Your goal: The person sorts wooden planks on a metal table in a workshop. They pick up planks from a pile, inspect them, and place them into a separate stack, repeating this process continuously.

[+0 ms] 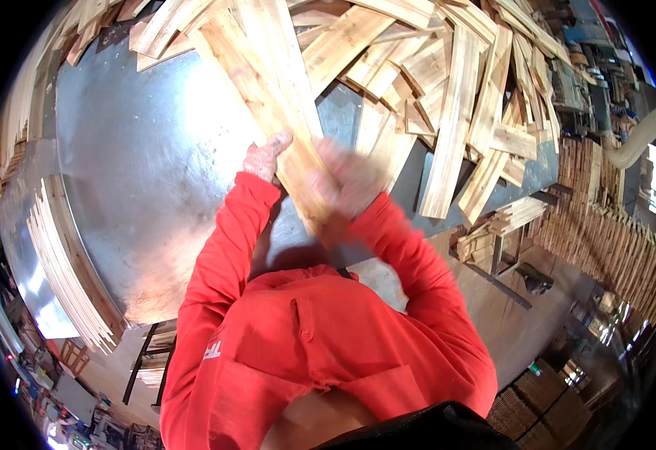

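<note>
My left hand (pixel 265 156) rests its fingers against the left edge of a bundle of long pale wooden slats (pixel 268 90) that slants from the upper middle down toward my chest. My right hand (pixel 346 180), blurred by motion, grips the near end of the same bundle from the right. Both arms wear red sleeves. The slats lie over a shiny metal table (pixel 140 172).
A large heap of loose wooden slats (pixel 455 97) covers the far and right part of the table. Thin strips (pixel 65 255) lie fanned along the table's left rim. Stacked boards (pixel 613 240) stand on the floor at right, with a small pile (pixel 493 229) on a rack.
</note>
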A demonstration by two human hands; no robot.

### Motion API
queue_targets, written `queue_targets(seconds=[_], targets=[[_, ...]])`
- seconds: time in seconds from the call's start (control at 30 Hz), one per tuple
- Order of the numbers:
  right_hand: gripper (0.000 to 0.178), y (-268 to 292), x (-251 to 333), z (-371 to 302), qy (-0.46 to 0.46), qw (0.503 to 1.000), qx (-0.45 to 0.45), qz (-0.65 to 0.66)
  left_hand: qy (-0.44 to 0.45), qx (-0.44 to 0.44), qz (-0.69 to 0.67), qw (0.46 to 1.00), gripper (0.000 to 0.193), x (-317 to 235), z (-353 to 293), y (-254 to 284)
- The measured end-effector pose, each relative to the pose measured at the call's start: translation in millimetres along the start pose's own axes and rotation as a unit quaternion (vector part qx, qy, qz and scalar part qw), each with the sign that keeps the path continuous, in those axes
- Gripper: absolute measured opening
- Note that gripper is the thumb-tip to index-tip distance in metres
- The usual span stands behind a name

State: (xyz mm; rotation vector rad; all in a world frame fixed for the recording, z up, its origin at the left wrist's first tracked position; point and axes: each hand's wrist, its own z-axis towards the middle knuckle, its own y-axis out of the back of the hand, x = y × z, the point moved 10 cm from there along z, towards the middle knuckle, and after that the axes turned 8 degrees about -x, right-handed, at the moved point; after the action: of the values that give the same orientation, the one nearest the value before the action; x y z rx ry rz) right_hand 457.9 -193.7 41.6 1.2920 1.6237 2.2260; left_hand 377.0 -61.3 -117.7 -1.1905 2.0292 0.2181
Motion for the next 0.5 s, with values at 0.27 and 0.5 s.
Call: queue_targets(seconds=[0.27, 0.5], targets=[[0.121, 70.1, -136.4, 297.9, -0.053, 0.901, -0.013, -0.431, -0.037, -0.042, -0.175, 0.983, 0.042, -44.6, -50.6, 66.6], [0.097, 24.3, -67.3, 259.7, -0.067, 0.959, 0.078, -0.263, -0.014, -0.182, -0.185, 0.966, 0.040, -60.6, -30.1, 120.8]])
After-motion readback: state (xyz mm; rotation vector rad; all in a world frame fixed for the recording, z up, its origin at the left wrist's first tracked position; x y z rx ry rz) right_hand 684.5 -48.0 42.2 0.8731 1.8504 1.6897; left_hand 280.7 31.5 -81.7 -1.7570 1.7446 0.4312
